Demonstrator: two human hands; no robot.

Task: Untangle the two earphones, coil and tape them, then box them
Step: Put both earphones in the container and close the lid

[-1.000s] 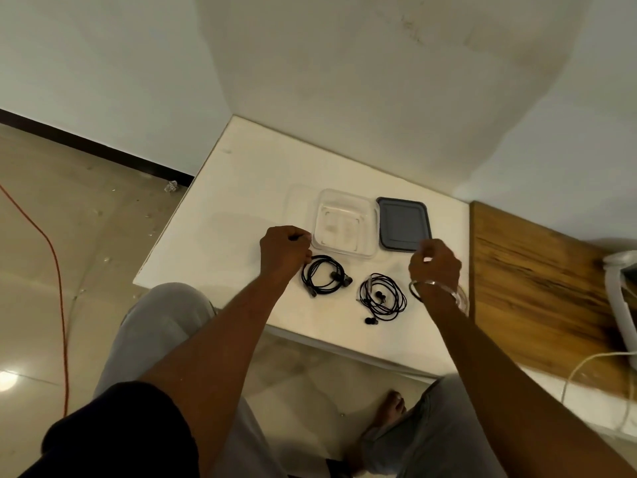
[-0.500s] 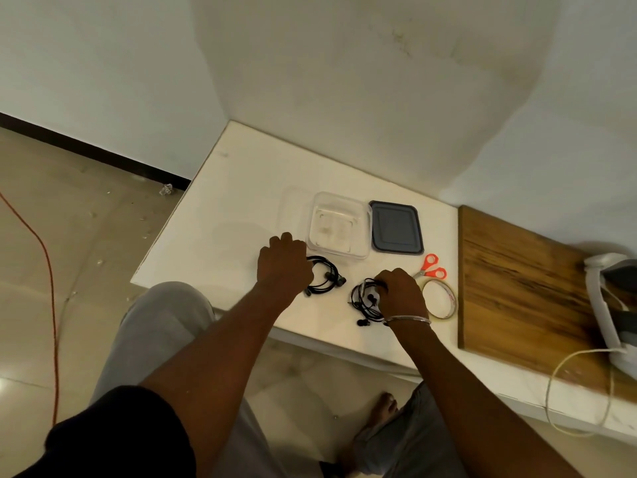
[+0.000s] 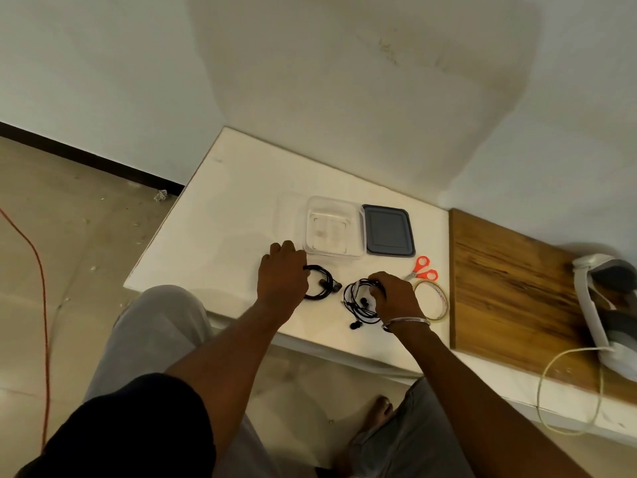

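Two coiled black earphones lie on the white table. My left hand rests over the left coil, fingers closed on its left side. The right coil is gripped at its top right edge by my right hand, and one earbud trails toward the table's front edge. Behind the coils stands a clear plastic box, empty, with its dark grey lid lying flat to its right.
Orange-handled scissors and a roll of clear tape lie just right of my right hand. A wooden board adjoins the table on the right, carrying a white device with a cable. An orange cord runs across the floor at left.
My right hand came down from beside the lid onto the right coil and took hold of it. My left hand settled lower over the left coil. The scissors and tape came into sight.
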